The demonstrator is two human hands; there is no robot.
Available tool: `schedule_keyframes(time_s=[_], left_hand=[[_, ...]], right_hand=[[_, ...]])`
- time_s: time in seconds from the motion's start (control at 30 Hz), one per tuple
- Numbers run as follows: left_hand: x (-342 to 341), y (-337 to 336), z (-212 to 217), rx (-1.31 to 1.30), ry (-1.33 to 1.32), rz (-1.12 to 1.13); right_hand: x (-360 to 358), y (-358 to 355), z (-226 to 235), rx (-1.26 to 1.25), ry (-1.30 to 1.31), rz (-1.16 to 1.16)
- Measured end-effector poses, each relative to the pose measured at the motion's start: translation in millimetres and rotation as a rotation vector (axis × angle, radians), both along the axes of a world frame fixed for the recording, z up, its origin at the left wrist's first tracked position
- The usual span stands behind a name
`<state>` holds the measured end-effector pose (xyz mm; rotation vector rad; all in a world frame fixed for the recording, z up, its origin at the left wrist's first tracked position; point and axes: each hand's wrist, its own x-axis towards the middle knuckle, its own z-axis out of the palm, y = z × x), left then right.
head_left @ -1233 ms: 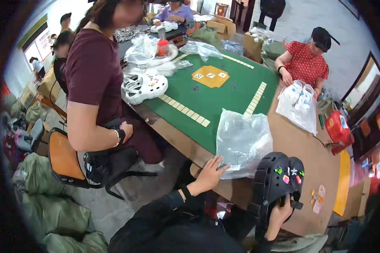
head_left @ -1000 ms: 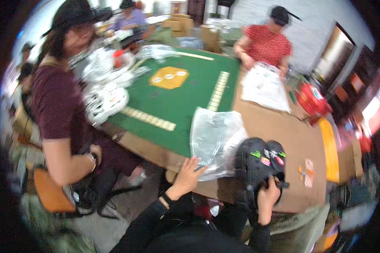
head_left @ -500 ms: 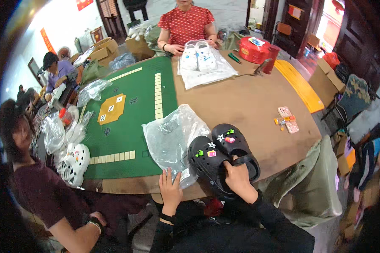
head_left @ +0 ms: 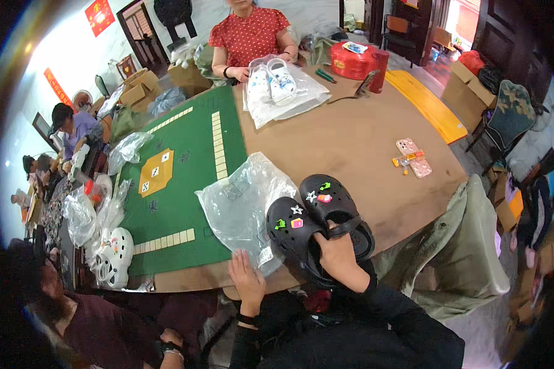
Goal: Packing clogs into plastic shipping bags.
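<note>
A pair of black clogs (head_left: 314,227) with small colourful charms on the toes is in my right hand (head_left: 340,257). Its fingers reach into the shoe openings and grip both clogs together, over the table's near edge. My left hand (head_left: 247,280) lies with fingers stretched out at the near end of a clear plastic bag (head_left: 237,197), touching it beside a small white label. The bag spreads flat on the table, and its right edge lies against the left clog. My right fingertips are hidden inside the shoes.
Across the brown table (head_left: 332,138), a person in red handles white clogs (head_left: 281,84) in plastic. Another person sits at my left, near a white clog (head_left: 115,258). A green printed mat (head_left: 191,147), a pink phone case (head_left: 406,149) and a red round container (head_left: 353,61) are on the table.
The view has shifted a little. The clogs stay in my right hand beside the bag, and my left hand remains at the bag's near end. The person at left now leans lower.
</note>
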<state>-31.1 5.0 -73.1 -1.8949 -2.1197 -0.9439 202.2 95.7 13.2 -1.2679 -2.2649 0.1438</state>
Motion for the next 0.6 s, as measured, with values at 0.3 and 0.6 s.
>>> schedule_keyframes(time_s=[0.3,0.6], left_hand=[[10.8,-1.6,11.3,-0.135,0.241,0.143],[14.6,-2.8,36.9,-0.110,0.165,0.152]], right_hand=[[-6.7,4.0,-6.0,-0.047,-0.040,-0.041],[-3.2,-0.8,-13.0,-0.006,-0.120,-0.099]])
